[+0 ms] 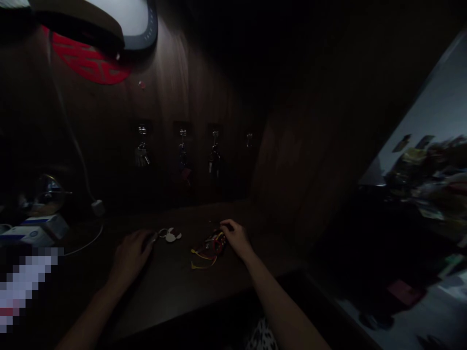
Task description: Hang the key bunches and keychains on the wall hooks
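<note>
Keyring [163, 233] with white mouse-shaped tag [171, 236] lies at 2 o'clock off my left grip [129, 255], fingertips at the ring or just short (too dark to tell), closure unclear. Right grip [236, 237] curled down onto red-yellow cord tangle [209, 248] at its 9 o'clock, touching; can't tell if clamped. All on dark tabletop [171, 291]. Key hooks [182, 141] on wall at 12 o'clock, white-and-blue boxes [34, 232] at 9 o'clock.
</note>
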